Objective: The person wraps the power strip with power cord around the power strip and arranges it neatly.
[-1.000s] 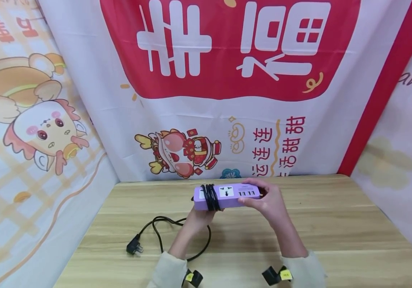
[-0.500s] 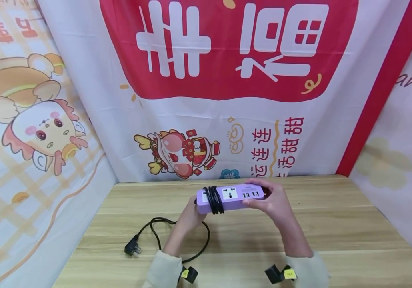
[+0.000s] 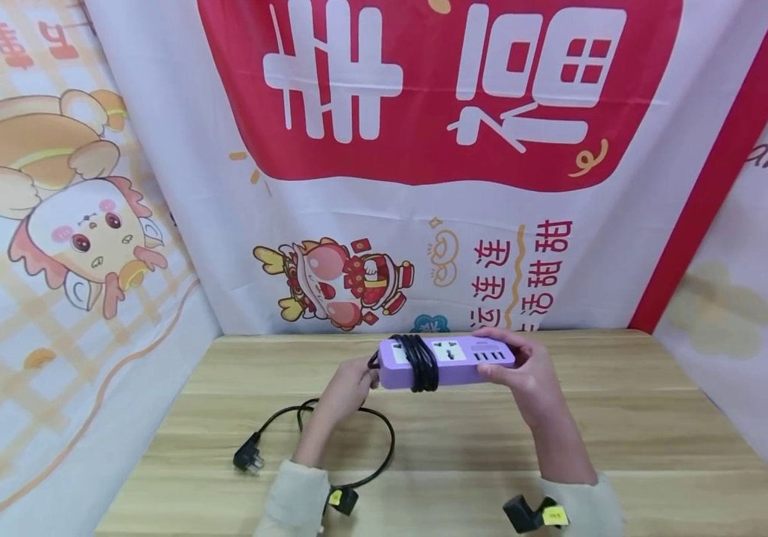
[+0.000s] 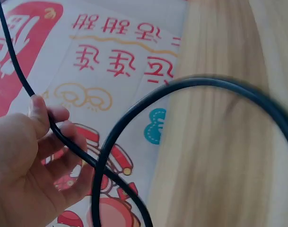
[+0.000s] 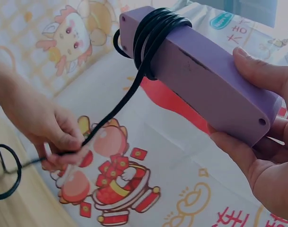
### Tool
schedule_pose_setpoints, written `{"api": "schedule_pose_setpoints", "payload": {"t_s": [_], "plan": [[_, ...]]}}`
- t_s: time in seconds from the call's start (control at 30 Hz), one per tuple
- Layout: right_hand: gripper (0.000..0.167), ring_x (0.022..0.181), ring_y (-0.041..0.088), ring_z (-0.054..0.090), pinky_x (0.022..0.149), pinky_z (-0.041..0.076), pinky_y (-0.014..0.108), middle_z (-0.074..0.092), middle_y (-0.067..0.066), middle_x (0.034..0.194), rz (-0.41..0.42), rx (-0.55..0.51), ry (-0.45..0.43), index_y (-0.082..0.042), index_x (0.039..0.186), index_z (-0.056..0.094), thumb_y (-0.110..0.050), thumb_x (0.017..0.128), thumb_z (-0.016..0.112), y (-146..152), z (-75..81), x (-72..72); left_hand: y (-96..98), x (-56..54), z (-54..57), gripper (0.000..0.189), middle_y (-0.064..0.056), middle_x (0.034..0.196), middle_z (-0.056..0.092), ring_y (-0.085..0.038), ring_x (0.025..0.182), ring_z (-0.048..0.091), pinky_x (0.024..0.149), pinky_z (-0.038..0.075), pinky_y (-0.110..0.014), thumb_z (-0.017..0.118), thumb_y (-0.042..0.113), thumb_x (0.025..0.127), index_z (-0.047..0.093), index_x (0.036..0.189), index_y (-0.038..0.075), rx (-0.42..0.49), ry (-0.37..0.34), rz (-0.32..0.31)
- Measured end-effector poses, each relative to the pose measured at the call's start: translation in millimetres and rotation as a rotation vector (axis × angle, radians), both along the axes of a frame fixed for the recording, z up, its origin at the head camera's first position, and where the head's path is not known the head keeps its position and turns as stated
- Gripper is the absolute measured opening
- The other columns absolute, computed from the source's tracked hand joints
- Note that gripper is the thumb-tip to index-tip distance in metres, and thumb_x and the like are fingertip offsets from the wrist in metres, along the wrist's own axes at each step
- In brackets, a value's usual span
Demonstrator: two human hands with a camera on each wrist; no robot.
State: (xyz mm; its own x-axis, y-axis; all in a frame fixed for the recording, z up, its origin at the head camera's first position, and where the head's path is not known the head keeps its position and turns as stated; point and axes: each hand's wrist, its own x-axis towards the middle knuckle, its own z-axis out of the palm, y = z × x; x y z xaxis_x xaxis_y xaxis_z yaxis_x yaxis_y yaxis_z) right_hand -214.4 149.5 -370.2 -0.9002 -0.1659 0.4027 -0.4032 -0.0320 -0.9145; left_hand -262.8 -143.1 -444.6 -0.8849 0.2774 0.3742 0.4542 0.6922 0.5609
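Note:
A purple power strip (image 3: pixel 458 371) with white sockets and USB ports is held above the table by my right hand (image 3: pixel 521 369), thumb on its near side and fingers at its right end. Several turns of black cord (image 5: pixel 155 35) wrap round the strip's left part. In the left wrist view my left hand (image 4: pixel 39 163) pinches the cord between thumb and fingers, just off the strip's left end. Beyond the pinch the loose cord (image 3: pixel 389 447) loops down over the table to a black plug (image 3: pixel 247 453) lying at the left. The right wrist view shows the strip's plain underside (image 5: pixel 200 80).
The wood-grain table (image 3: pixel 625 418) spreads under both hands. A printed cloth (image 3: pixel 330 209) hangs upright at its back edge, with more cloth walls on the left (image 3: pixel 55 388) and right (image 3: pixel 746 358). Wrist cameras sit at both sleeves.
The strip and my right hand have shifted a little to the right. My left hand has come out from beneath the strip to its left, with the cord between its fingers.

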Motion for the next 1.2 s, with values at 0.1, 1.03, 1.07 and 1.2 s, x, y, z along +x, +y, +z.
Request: {"api": "schedule_pose_setpoints", "payload": {"t_s": [0.1, 1.03, 1.07, 1.2], "plan": [[0.042, 0.102, 0.022, 0.056, 0.08, 0.055, 0.026, 0.063, 0.005, 0.116, 0.027, -0.027, 0.027, 0.008, 0.122, 0.062, 0.004, 0.082, 0.072, 2, 3.7, 2.5, -3.5, -0.8, 5.4, 0.024, 0.001, 0.066, 0.059, -0.009, 0.061, 0.049, 0.057, 0.042, -0.023, 0.051, -0.001, 0.095, 0.062, 0.076, 0.008, 0.033, -0.045, 0.007], [0.06, 0.09, 0.018, 0.066, 0.076, 0.057, 0.029, 0.07, 0.003, 0.112, 0.144, 0.56, 0.117, -0.016, 0.116, 0.07, -0.03, 0.063, 0.094, -8, 3.1, 5.2, -11.6, 8.8, 25.5, 0.009, 0.0, 0.073, 0.067, -0.011, 0.067, 0.059, 0.066, 0.051, -0.032, 0.069, 0.013, 0.092, 0.072, 0.083, 0.013, 0.102, 0.248, 0.181], [0.059, 0.091, 0.018, 0.066, 0.076, 0.057, 0.029, 0.07, 0.003, 0.113, 0.137, 0.57, 0.109, -0.016, 0.116, 0.071, -0.03, 0.063, 0.094, -7, 2.6, 4.3, -11.6, 9.1, 26.4, 0.009, 0.0, 0.073, 0.067, -0.011, 0.067, 0.059, 0.066, 0.052, -0.033, 0.069, 0.013, 0.091, 0.072, 0.083, 0.013, 0.102, 0.258, 0.182], [0.058, 0.094, 0.017, 0.065, 0.078, 0.056, 0.028, 0.071, 0.003, 0.114, 0.114, 0.613, 0.1, -0.017, 0.115, 0.071, -0.031, 0.064, 0.094, -8, -3.6, -2.3, -10.9, 11.8, 30.5, 0.008, 0.0, 0.073, 0.067, -0.012, 0.067, 0.059, 0.066, 0.052, -0.035, 0.071, 0.012, 0.09, 0.073, 0.082, 0.012, 0.113, 0.283, 0.189]]}}
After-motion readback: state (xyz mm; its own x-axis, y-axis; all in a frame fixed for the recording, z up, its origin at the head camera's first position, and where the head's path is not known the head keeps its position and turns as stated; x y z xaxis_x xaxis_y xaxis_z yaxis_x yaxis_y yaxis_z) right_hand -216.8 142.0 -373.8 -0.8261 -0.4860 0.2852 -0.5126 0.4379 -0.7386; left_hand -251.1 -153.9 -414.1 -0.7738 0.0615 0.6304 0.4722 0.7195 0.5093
